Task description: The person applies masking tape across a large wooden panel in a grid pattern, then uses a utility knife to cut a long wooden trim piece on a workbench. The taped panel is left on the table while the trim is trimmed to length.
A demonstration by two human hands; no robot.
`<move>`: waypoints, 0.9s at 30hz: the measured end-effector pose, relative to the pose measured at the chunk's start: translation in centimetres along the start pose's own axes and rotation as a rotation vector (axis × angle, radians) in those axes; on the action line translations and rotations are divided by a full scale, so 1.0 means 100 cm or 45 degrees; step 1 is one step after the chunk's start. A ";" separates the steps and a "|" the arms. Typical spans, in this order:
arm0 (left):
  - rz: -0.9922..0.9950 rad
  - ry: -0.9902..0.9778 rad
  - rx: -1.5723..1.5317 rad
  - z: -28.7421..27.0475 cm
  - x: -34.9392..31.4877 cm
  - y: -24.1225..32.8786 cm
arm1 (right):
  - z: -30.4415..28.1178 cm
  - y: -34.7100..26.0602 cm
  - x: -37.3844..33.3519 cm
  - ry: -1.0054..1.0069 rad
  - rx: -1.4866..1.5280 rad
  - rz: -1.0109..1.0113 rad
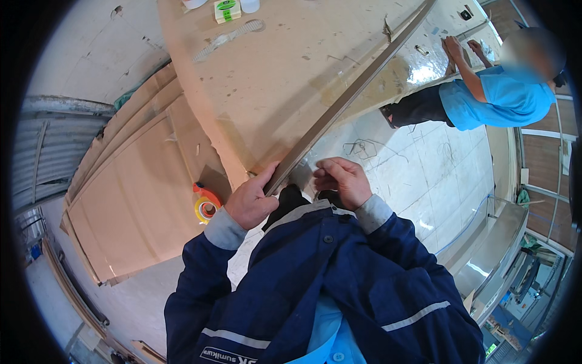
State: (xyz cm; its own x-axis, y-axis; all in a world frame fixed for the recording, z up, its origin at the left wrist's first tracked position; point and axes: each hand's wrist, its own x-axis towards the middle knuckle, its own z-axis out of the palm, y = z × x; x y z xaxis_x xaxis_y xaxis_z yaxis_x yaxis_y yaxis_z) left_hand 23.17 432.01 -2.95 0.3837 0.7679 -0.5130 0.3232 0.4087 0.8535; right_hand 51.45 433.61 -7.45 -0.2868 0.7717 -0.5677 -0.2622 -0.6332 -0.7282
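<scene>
My left hand (251, 197) is closed round the near end of a long, narrow brown strip (351, 94). The strip runs away to the upper right, over the corner of a cardboard-covered table (260, 91). Just right of its near end is my right hand (344, 182), apart from it, with fingers curled and thumb against them. Whatever may lie in that pinch is hidden or too small to name. Left of my left hand, an orange-red tape dispenser with a yellow-rimmed roll (207, 206) rests on a cardboard stack.
Large cardboard sheets (136, 200) lie at the left. A co-worker in a light blue shirt (485, 94) leans on the table's far right side. A green-and-yellow box (227, 11) stands at the back. Thin wire (364, 147) lies on the tiled floor; a metal-topped bench (485, 255) is at right.
</scene>
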 end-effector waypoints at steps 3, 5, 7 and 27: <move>-0.013 -0.078 -0.260 0.001 0.007 -0.015 | -0.078 0.052 0.007 0.391 -0.493 0.142; -0.052 -0.135 -0.471 0.002 0.011 -0.025 | -0.141 0.098 -0.004 0.414 -1.188 0.136; -0.177 -0.124 -0.554 0.003 0.015 -0.036 | -0.194 0.143 -0.026 0.195 -1.870 0.296; -0.262 0.059 -0.508 0.019 0.042 -0.090 | -0.234 0.205 -0.203 0.289 -1.637 0.816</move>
State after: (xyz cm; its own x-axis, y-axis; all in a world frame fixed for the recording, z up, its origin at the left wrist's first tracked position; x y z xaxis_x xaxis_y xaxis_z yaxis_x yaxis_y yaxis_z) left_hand 23.48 430.59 -12.98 0.3041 0.6683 -0.6789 0.0267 0.7064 0.7073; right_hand 73.48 406.35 -19.81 0.1460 0.4527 -0.8796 0.8772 -0.4703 -0.0964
